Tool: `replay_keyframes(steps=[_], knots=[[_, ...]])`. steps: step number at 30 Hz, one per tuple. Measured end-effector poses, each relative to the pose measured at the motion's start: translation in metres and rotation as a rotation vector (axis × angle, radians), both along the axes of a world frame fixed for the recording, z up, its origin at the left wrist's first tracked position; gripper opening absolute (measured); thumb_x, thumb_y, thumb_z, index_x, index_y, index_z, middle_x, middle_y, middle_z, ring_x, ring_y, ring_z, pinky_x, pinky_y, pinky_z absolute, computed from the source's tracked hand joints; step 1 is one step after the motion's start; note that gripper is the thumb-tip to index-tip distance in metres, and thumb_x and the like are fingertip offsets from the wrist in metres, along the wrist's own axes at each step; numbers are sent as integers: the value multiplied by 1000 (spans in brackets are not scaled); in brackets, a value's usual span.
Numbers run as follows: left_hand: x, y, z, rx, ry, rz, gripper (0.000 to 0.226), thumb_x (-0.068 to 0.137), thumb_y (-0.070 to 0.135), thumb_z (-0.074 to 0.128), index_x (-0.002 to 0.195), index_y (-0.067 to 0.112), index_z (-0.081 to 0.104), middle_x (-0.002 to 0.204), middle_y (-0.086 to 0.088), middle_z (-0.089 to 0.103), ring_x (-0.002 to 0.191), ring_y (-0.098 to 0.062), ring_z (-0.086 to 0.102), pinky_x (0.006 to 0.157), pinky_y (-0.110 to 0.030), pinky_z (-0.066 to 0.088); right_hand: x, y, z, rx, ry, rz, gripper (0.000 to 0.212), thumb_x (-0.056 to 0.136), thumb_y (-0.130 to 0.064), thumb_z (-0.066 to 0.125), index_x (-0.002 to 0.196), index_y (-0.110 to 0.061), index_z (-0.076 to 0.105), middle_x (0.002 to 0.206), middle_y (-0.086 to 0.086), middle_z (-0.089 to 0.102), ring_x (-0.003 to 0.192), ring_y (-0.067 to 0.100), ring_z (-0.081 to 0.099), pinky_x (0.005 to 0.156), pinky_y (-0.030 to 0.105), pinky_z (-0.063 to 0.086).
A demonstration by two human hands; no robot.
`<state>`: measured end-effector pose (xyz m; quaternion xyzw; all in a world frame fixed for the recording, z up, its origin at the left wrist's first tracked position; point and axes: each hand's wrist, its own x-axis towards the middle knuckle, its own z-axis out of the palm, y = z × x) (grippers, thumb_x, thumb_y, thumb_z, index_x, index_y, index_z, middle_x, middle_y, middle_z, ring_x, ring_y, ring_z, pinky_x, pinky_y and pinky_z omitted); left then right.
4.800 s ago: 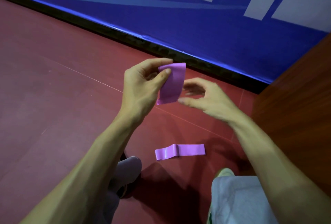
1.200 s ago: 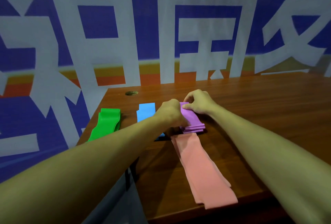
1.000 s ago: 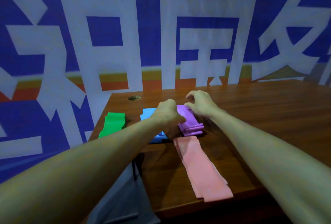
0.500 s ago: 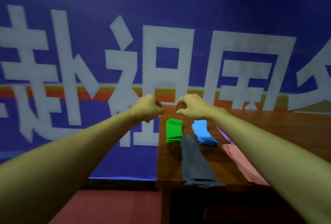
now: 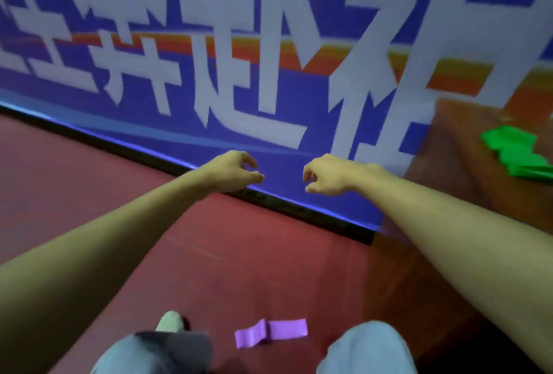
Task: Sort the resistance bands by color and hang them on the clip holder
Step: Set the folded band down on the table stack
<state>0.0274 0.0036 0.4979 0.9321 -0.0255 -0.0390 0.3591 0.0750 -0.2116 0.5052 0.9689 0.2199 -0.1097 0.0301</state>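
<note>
Mid-frame, the left hand and right hand hang empty with fingers loosely curled, a purple band on the floor below, green bands far right.

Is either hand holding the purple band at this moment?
No, the purple band lies on the red floor, while the left hand and the right hand hold nothing.
</note>
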Motion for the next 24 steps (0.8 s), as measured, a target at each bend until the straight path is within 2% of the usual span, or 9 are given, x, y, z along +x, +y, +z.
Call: replay_keyframes(steps=[5,10,14,18,24], knots=[[16,20,-118,-34,157,18,32,85,33,67,112,16,66,88,-3,67,80,-17,61,77,-26,48,24,20,-125,-11,224,-15,31,90,-34,61,117,-18,63,119,6,64,110,24,58,95,36,48],[30,18,-236,-35,363,-32,24,88,28,64,109,16,66,85,-3,65,80,-19,60,75,-27,47,39,17,-262,50,417,-125,31,90,-30,62,116,-12,64,118,9,65,112,26,58,94,30,45],[39,9,-327,-77,512,-16,16,88,19,62,102,14,68,69,10,57,74,-14,57,72,-22,43,41,7,-365,136,526,-312,27,90,-27,63,113,-14,66,114,9,67,111,28,60,92,29,45],[45,-12,-404,-148,626,-2,8,88,16,61,94,19,66,78,4,60,79,-17,59,78,-25,47,40,-10,-452,220,513,-587,21,88,-18,61,106,-10,68,115,15,67,114,31,59,95,33,45],[53,-36,-491,-178,705,18,14,88,14,55,84,26,61,91,-2,64,96,-25,65,88,-33,50,26,-30,-559,232,517,-925,40,89,-21,58,125,-5,58,130,21,57,122,36,53,99,37,44]])
